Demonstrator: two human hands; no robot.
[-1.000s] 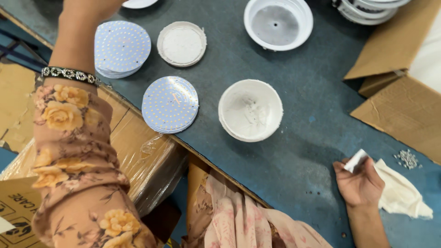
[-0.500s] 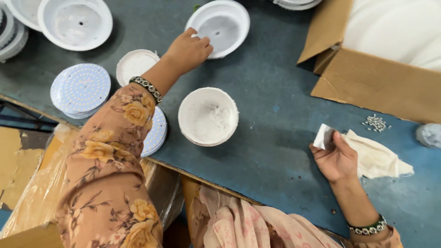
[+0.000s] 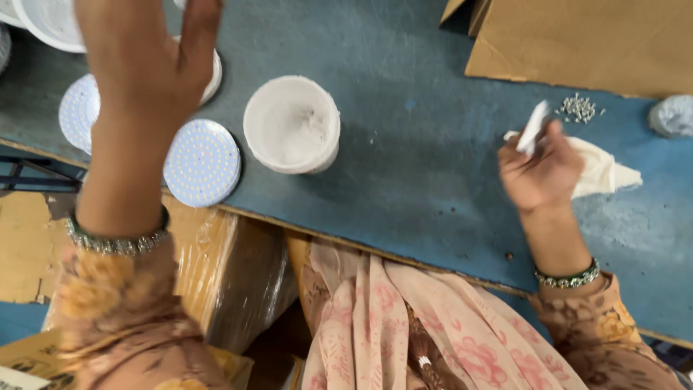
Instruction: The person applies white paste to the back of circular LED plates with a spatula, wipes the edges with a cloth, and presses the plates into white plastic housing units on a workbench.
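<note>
My left hand (image 3: 144, 72) is raised close to the camera at the upper left, its back toward me and its fingertips cut off by the top edge. Nothing shows in it. Below it lie two round white discs dotted with small lights (image 3: 201, 162) (image 3: 79, 112). A white round cover (image 3: 214, 72) is mostly hidden behind the hand. A white bowl-shaped housing (image 3: 292, 123) stands open side up on the blue table (image 3: 419, 144). My right hand (image 3: 541, 170) pinches a small white piece (image 3: 534, 126) above a crumpled white cloth (image 3: 606, 173).
A small heap of silver screws (image 3: 577, 108) lies beyond the cloth. A cardboard box (image 3: 592, 43) fills the top right. Another white housing (image 3: 43, 25) sits at the top left. A plastic-wrapped carton (image 3: 224, 267) stands under the table's front edge.
My left hand has come off the far white housing and now rises close to the camera. My right hand has lifted the small white piece up from the cloth. The view has shifted closer.
</note>
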